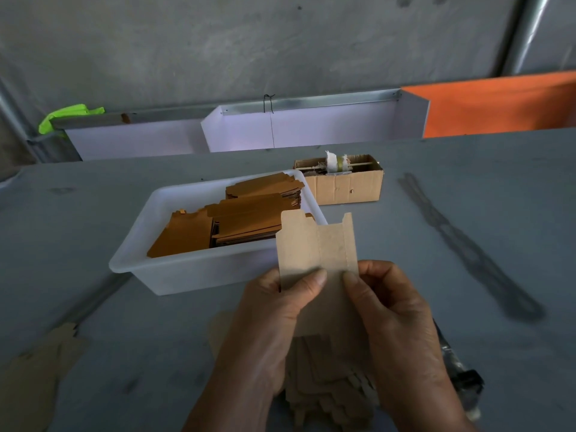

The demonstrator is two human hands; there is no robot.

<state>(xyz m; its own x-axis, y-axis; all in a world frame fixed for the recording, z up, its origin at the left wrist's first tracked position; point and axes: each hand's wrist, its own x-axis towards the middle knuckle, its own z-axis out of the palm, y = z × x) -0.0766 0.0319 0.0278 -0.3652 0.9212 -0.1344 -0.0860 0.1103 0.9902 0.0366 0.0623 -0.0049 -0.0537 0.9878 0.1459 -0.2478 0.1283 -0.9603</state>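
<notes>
Grey tabletop [467, 244]: left hand [274, 310] and right hand [396, 310] pinch one flat kraft box blank [314, 244], raised before the white tub [193, 272]. Folding looks barely begun. Finished brown pieces [249, 213] fill the tub; unfolded blanks [324, 385] wait beneath.

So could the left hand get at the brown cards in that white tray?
Probably yes: the white tray holding the brown cards is open-topped, just ahead of the left hand, nothing between them. But that hand and the right hand pinch the pale cardboard blank, so it must let go.

Dim, soft daylight; blurred, wide-angle-bent edges.
</notes>
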